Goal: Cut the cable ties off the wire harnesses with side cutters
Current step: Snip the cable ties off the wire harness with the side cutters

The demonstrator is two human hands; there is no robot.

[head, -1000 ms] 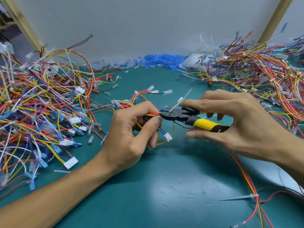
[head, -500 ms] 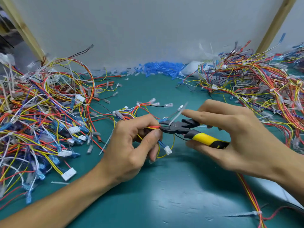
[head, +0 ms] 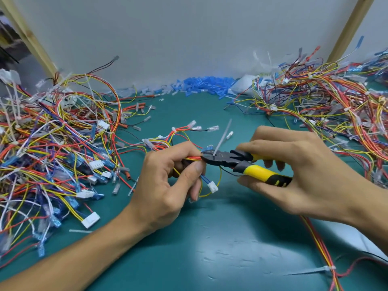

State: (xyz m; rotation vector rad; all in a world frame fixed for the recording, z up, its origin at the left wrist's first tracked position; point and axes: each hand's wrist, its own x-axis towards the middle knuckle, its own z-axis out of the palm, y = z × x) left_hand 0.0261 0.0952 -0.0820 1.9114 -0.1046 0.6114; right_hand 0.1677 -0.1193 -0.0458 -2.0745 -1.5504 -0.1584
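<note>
Pinching the wire harness (head: 192, 158) in the left hand (head: 165, 185), with thumb and curled fingers clamped round the orange and yellow strands, just above the green mat (head: 210, 238). Gripping the yellow-handled side cutters (head: 241, 163) in the right hand (head: 304, 175), squeezing both handles, setting the blades against the white cable tie (head: 222, 137), with the tail sticking up beside the left thumb. Working between a tangled left wire pile (head: 52, 154) and right wire pile (head: 336, 112)

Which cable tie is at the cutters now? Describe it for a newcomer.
At the centre of the teal bench mat, the left hand holds a red-orange wire bundle at the black nose of the yellow-handled side cutters. The tie is the translucent white strip angling up from that nose; other ties nearby lie flat.
</note>
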